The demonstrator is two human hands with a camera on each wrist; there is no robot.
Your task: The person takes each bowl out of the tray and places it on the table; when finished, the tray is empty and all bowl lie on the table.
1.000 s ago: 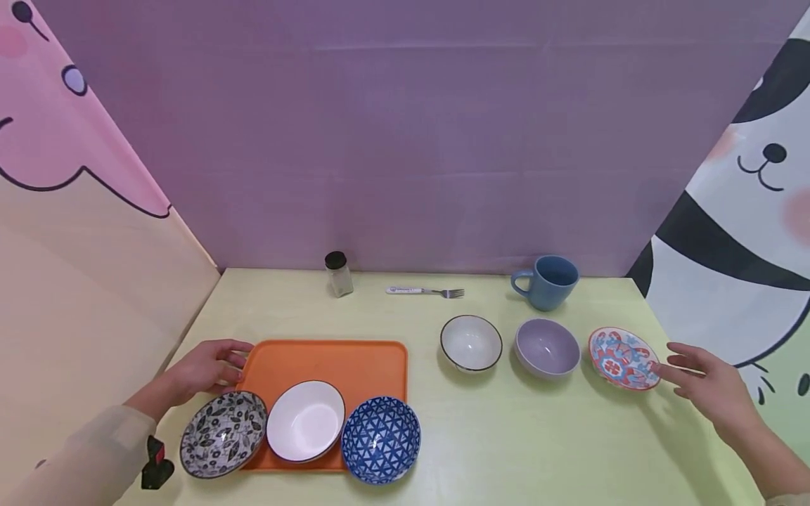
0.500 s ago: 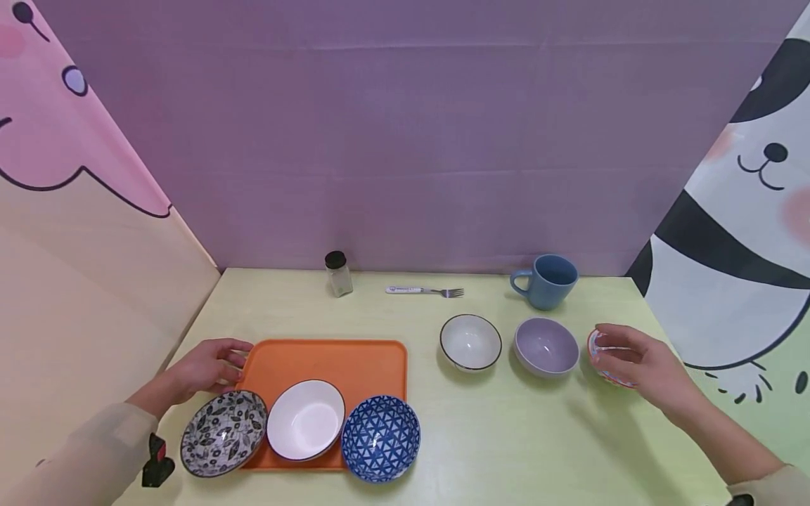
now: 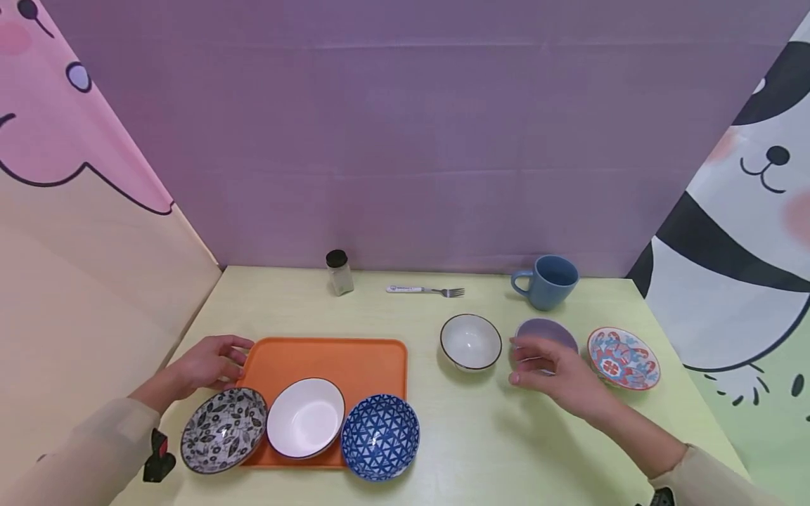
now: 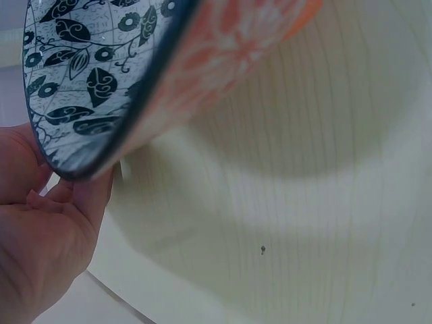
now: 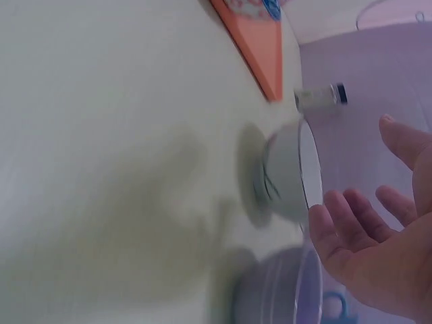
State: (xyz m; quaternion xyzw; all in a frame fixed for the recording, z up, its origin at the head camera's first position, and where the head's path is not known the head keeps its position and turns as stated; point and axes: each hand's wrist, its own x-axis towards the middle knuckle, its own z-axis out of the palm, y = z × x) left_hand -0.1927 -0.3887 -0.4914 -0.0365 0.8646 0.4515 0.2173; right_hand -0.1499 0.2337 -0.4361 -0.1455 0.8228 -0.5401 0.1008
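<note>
My right hand (image 3: 560,372), fingers apart and holding nothing, hovers over the near side of the purple bowl (image 3: 544,329), partly covering it. In the right wrist view its fingers lie close to the white bowl (image 5: 290,172); no grip shows. At the tray's upper left edge rests my left hand (image 3: 209,364), fingers loosely bent against or just beside the orange tray (image 3: 329,355). Just below that hand, a black-and-white leaf-patterned bowl (image 3: 221,432) sits tilted over the tray's left edge; it covers part of the hand in the left wrist view.
On the tray's front part are a white oval bowl (image 3: 306,418) and a blue triangle-patterned bowl (image 3: 380,437). Rightward lies a red-and-blue patterned dish (image 3: 623,358). Farther back stand a blue mug (image 3: 550,282), a fork (image 3: 424,290) and a black-lidded jar (image 3: 339,273).
My right hand has moved left, from the patterned dish's right side, across it, to above the purple bowl. The dish is uncovered again. My left hand has stayed at the tray.
</note>
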